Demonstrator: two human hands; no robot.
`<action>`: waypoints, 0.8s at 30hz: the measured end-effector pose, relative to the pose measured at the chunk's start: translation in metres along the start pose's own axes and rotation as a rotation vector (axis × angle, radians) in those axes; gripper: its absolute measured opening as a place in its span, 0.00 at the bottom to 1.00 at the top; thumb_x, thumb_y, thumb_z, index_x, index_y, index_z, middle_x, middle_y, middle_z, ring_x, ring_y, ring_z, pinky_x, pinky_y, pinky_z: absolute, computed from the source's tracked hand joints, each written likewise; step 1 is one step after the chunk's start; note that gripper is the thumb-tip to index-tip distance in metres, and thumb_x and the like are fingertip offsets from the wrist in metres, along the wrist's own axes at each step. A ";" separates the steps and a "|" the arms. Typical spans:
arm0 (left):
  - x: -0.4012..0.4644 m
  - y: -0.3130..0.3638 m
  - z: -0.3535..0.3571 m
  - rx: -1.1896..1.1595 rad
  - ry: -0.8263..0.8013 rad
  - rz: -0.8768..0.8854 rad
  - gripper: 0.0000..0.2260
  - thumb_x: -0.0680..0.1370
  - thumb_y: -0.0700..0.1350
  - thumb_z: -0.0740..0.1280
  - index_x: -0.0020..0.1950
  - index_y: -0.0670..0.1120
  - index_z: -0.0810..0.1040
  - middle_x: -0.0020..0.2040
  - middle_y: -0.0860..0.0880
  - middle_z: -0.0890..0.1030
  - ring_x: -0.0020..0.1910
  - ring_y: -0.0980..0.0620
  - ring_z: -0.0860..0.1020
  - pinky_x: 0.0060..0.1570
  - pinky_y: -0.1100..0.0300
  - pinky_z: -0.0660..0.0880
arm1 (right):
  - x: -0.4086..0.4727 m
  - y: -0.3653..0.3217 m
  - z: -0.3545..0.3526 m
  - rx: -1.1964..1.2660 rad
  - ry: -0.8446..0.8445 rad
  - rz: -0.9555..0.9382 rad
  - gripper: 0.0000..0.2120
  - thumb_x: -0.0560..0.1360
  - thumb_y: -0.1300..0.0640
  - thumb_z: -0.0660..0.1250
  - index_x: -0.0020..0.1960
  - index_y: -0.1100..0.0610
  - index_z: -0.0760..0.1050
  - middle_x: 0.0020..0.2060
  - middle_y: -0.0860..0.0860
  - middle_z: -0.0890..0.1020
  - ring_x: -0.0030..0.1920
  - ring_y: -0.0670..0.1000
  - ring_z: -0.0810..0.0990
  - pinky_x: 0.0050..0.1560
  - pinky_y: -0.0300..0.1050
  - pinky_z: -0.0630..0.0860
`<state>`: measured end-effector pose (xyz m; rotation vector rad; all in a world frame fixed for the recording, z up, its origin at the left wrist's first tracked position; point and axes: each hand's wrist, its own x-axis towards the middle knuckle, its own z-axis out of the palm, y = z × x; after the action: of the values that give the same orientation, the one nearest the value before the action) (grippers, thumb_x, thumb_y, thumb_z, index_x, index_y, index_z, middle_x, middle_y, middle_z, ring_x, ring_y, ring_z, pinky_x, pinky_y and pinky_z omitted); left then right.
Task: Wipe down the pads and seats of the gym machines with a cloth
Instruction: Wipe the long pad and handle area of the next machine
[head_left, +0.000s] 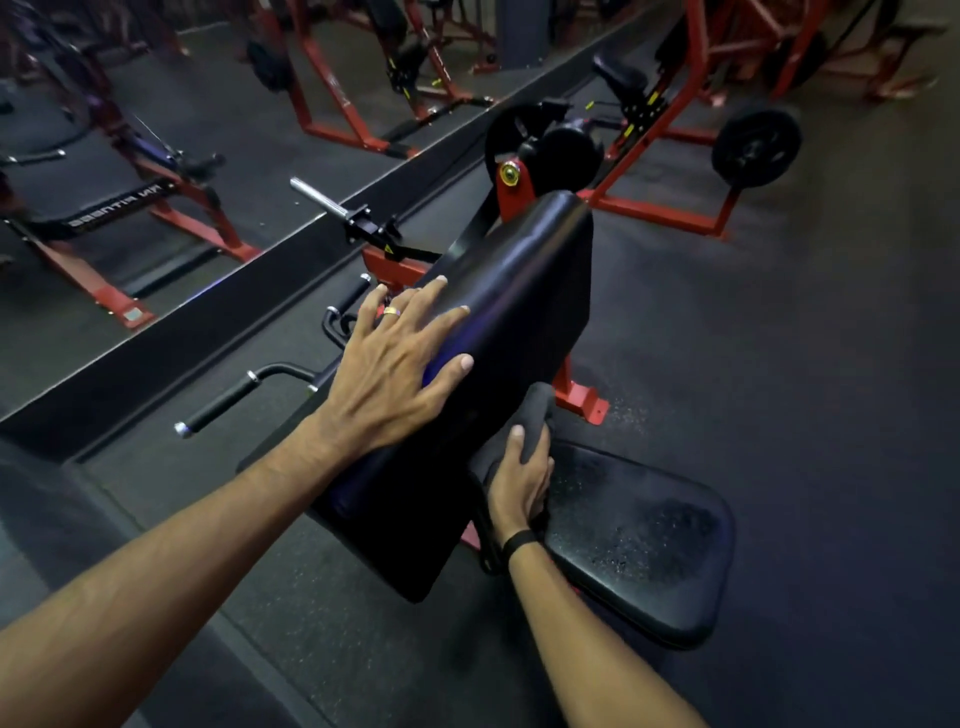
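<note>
The long black arm pad (519, 312) slopes away from the person, its long axis running from the near lower end under the left forearm up and away to the far end by the red pivot bracket (514, 189) with its yellow cap. The left hand (400, 364) lies flat on the pad's upper edge, fingers straight and spread, palm down, gripping nothing; a ring shows on one finger. The pad's broad face drops away to the right of this hand, toward the right hand. The right hand (519, 480) sits lower, just beside the pad's bottom edge, its fingers curled round a dark cloth (535, 415), which bunches up above the thumb and rests against the lower part of the pad's face. A dark band circles the right wrist. Immediately right of the right hand lies the black seat (639, 540), a flat rounded cushion, its surface speckled with pale flecks or droplets; I cannot tell which. Left of the left hand, two black handles (228, 402) with metal end caps stick out from the machine toward the person, and beyond them a chrome peg (317, 197) points up and left. A mirror (182, 130) runs along the floor's edge past the left hand, showing red machine frames. A weight plate (756, 148) hangs on a red frame well beyond the right hand, over dark rubber floor (805, 364).
</note>
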<state>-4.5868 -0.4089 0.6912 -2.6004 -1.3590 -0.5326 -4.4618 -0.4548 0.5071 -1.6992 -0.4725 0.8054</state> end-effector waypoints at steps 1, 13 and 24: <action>0.004 0.001 -0.001 0.000 -0.005 -0.013 0.26 0.80 0.61 0.57 0.71 0.48 0.75 0.77 0.43 0.68 0.73 0.43 0.70 0.77 0.44 0.53 | 0.012 -0.012 -0.002 0.019 0.004 -0.020 0.25 0.83 0.43 0.59 0.78 0.47 0.63 0.70 0.59 0.72 0.70 0.60 0.70 0.63 0.48 0.65; 0.123 0.049 0.045 0.046 -0.012 -0.208 0.28 0.79 0.62 0.54 0.72 0.48 0.75 0.76 0.43 0.69 0.71 0.43 0.72 0.76 0.43 0.52 | 0.205 -0.133 -0.034 0.193 -0.050 -0.382 0.25 0.84 0.48 0.60 0.79 0.54 0.62 0.75 0.52 0.68 0.74 0.49 0.66 0.69 0.34 0.60; 0.266 0.074 0.123 0.234 -0.111 -0.437 0.32 0.78 0.63 0.52 0.73 0.44 0.72 0.72 0.40 0.73 0.68 0.40 0.73 0.73 0.39 0.57 | 0.384 -0.221 0.011 0.104 -0.520 -0.625 0.28 0.80 0.39 0.57 0.76 0.50 0.67 0.66 0.45 0.73 0.69 0.49 0.72 0.68 0.42 0.70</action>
<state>-4.3574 -0.2123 0.6805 -2.1797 -1.9133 -0.2613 -4.1856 -0.1259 0.6138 -1.1233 -1.2233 0.7738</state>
